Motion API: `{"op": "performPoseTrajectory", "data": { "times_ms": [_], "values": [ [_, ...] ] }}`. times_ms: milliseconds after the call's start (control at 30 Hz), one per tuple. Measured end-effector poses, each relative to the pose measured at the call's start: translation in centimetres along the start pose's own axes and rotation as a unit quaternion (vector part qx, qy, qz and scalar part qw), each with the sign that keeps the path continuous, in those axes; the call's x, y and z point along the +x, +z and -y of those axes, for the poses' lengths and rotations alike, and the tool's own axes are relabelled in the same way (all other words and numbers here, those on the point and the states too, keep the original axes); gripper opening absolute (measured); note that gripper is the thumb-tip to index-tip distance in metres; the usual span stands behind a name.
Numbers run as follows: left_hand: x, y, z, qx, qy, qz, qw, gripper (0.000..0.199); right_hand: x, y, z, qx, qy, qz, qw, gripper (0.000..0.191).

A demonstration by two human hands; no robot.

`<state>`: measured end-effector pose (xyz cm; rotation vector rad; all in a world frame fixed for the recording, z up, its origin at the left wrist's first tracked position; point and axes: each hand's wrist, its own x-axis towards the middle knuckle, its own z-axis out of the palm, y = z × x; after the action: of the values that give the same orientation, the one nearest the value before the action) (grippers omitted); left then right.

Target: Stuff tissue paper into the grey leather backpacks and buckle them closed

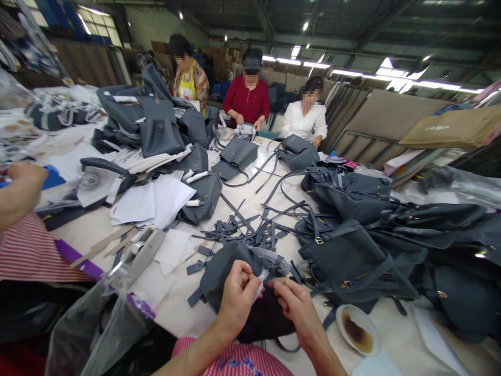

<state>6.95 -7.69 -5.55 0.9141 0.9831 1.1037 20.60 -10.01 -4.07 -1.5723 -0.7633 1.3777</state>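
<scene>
A dark grey leather bag (pixel 220 269) lies in front of me at the table's near edge, its dark lining toward me. Above it, my left hand (pixel 238 295) is closed in a pinch on a small piece of whitish, translucent wrap (pixel 262 282). Close by on the right, my right hand (pixel 293 304) has its thumb and fingertips pressed together. Whatever is between those fingertips is too small to make out. Clear plastic wrapping (pixel 272 258) runs along the bag's far side. Loose dark straps (pixel 250 230) are heaped just beyond it.
More dark grey bags (pixel 348 250) are piled on the right, others (pixel 160 125) at back left. A bowl of brown liquid (pixel 358 330) sits by my right forearm. White paper (pixel 154 198) and a tape dispenser (pixel 136 258) lie left. A co-worker's hand (pixel 23 190) is far left; three people work opposite.
</scene>
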Motion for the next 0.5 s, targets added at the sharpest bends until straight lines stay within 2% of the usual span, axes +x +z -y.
{"op": "performPoseTrajectory", "data": {
  "times_ms": [133, 233, 367, 500],
  "values": [
    [-0.5, -0.5, 0.5, 0.069, 0.027, 0.012, 0.997, 0.021, -0.4, 0.7, 0.8, 0.112, 0.040, 0.073, 0.990, 0.033],
    [-0.6, -0.4, 0.3, 0.018, -0.004, 0.027, 0.999, 0.028, -0.4, 1.2, 1.0, 0.172, 0.045, 0.100, 0.979, 0.029],
    [-0.4, 0.0, -0.2, -0.096, -0.083, 0.064, 0.990, 0.042, -0.1, 1.2, 0.9, 0.159, 0.041, 0.140, 0.976, 0.032],
    [-0.2, 0.0, 0.1, -0.150, -0.139, 0.082, 0.975, 0.046, 0.3, 1.1, 0.5, 0.115, 0.008, 0.128, 0.985, 0.033]
  ]
}}
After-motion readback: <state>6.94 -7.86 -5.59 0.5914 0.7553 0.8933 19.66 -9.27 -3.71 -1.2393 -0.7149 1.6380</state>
